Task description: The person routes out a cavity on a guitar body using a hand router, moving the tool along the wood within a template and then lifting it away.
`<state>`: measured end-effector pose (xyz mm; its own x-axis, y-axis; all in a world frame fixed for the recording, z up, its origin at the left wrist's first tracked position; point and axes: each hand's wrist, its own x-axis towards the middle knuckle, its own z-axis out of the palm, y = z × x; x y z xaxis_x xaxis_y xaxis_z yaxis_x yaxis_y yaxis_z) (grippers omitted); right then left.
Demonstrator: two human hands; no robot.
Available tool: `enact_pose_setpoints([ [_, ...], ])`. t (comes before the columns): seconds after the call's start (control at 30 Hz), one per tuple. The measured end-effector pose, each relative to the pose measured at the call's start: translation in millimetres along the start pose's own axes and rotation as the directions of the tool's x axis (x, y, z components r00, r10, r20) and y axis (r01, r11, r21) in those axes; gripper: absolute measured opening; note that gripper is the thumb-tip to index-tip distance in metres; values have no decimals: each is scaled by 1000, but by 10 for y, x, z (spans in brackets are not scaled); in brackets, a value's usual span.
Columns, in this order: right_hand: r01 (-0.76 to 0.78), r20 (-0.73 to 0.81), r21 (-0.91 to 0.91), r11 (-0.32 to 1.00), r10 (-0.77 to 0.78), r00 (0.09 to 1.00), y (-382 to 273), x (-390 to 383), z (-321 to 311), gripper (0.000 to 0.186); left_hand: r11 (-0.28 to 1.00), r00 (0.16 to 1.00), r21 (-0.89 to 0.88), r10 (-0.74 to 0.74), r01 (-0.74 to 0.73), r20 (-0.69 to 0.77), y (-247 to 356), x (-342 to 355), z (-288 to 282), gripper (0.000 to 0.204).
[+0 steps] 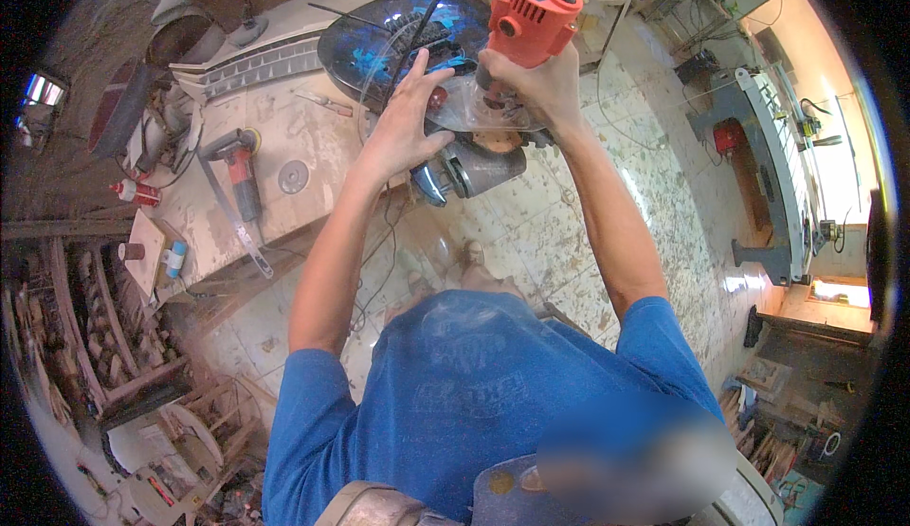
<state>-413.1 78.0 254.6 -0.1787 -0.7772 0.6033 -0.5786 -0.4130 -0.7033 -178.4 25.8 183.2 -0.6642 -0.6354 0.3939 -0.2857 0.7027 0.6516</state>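
Both hands are up over the near edge of the bench point(284, 128), and they sit close together on one machine. The right hand point(531, 85) is wrapped tight around the body of an orange power tool point(529, 9), fingers curled on the housing just under its ribbed top, with a black cable running up out of the tool towards the upper edge of the view. The left hand point(403, 114) is spread flat, fingers open and splayed, pressing on a clear round base plate point(455, 99) that sits under the orange tool. Beneath the plate lies a dark glossy oval panel point(370, 38) that catches blue reflections, resting on the pale bench top. Just below the hands, a grey metal motor housing point(474, 171) pokes out past the bench edge. Off to the left on the bench lies a red and black sander point(242, 171), well apart from the hands, with a grey round disc point(293, 176) just beside it and a long metal ruler point(232, 218) lying slantwise under it. A desk lamp point(180, 5) stands at the far corner of the bench. The person wears a blue shirt point(445, 393), and the tiled floor point(550, 232) shows between the arms. At the right stands a grey workshop machine point(768, 175), well away from the bench.
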Motion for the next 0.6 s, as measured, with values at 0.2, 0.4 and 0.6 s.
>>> enact_pose_setpoints([
  [0.2, 15, -45, -44, 999, -17, 999, 29, 16, 16, 35, 998, 999, -58, -35, 35, -1, 26, -15, -19, 92],
  [0.4, -33, -28, -106, 994, 31, 999, -167, -17, -35, 39, 998, 997, 0, 64, -64, -37, -72, -46, 4, 71],
  [0.6, -46, -49, -118, 992, 40, 998, -203, -175, -133, 37, 987, 987, 53, 147, -150, 68, -69, -62, -29, 68],
])
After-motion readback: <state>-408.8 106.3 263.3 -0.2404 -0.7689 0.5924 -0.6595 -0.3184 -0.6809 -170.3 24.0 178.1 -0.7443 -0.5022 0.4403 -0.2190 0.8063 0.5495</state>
